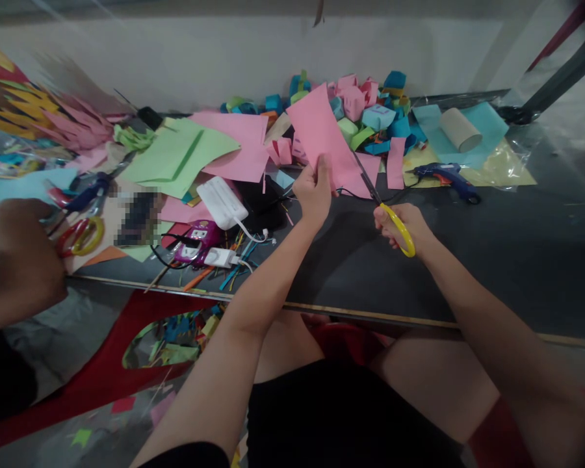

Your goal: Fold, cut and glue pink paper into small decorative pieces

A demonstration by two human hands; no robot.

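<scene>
My left hand (315, 192) pinches the lower edge of a sheet of pink paper (322, 127), holding it up above the dark table. In my right hand (403, 227) is a pair of scissors (396, 226) with yellow handles, fingers wrapped round the grips. The blades point up and left and meet the right edge of the pink sheet; how far apart they are is hard to see. Behind the sheet lies a heap of folded paper pieces (353, 104) in pink, blue and green. A narrow pink strip (396, 162) rests right of the sheet.
A blue glue gun (448, 179) and a cardboard tube (461, 130) lie at right. Green sheets (175, 153), a white power bank (221, 201), a purple power strip (197, 242) and red-yellow scissors (82, 237) cover the left. Another person's hand (24, 240) is at far left.
</scene>
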